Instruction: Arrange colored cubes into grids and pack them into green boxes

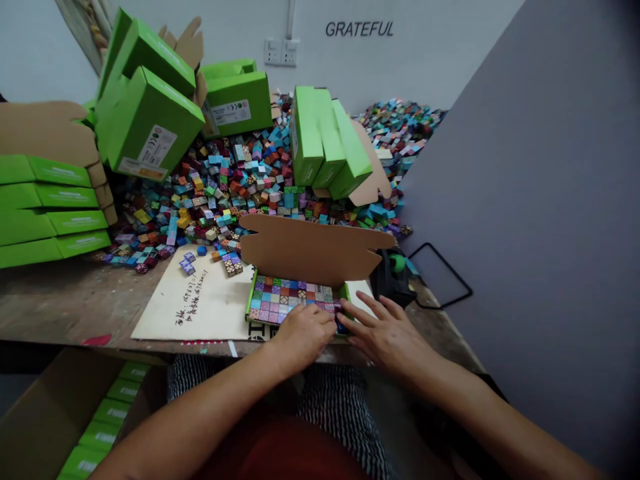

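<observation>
Green box with patterned cubes lies at 12 o'clock from both hands, long axis side to side. L hand is over the cubes, slightly curled; cannot tell if it grips any. R hand is nearer box's right end, fingers spread and released. R arm reaches from 4 o'clock.

Left hand on patterned cubes in green box; right fingers at box's corner; cardboard flap upright behind.
</observation>
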### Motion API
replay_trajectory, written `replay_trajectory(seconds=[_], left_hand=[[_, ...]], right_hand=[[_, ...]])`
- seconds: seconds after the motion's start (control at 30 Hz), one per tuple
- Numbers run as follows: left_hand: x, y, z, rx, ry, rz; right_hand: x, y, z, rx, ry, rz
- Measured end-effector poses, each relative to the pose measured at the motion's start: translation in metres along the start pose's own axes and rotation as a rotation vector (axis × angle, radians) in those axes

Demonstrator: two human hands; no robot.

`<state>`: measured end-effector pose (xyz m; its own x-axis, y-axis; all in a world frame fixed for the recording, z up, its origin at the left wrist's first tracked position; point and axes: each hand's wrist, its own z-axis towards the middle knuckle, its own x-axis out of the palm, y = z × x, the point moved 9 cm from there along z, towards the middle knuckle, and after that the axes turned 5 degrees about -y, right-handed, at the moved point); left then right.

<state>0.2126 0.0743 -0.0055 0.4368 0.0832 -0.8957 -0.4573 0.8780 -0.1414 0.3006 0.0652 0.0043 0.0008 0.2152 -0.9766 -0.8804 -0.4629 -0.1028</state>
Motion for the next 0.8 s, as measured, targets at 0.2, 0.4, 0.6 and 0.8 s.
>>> replay_trajectory(seconds=[0.2,0.4,0.6,0.8], left_hand=[[0.003,0.0,-0.001,-0.002,0.011,0.003],[0.003,0.001,-0.001,-0.019,-0.009,-0.005],[0.001,0.0,-0.001,-0.007,-0.022,0.017],[-0.002,0.0,0.001,-0.03,-0.013,0.028]], right_hand=[[-0.005,0.006,0.003,0.002,0.125,0.145],[0.003,-0.002,0.021,0.033,0.271,0.22],[0.023,-0.025,0.039,0.231,0.248,0.162],[0.025,-0.017,0.038,0.213,0.165,0.29]])
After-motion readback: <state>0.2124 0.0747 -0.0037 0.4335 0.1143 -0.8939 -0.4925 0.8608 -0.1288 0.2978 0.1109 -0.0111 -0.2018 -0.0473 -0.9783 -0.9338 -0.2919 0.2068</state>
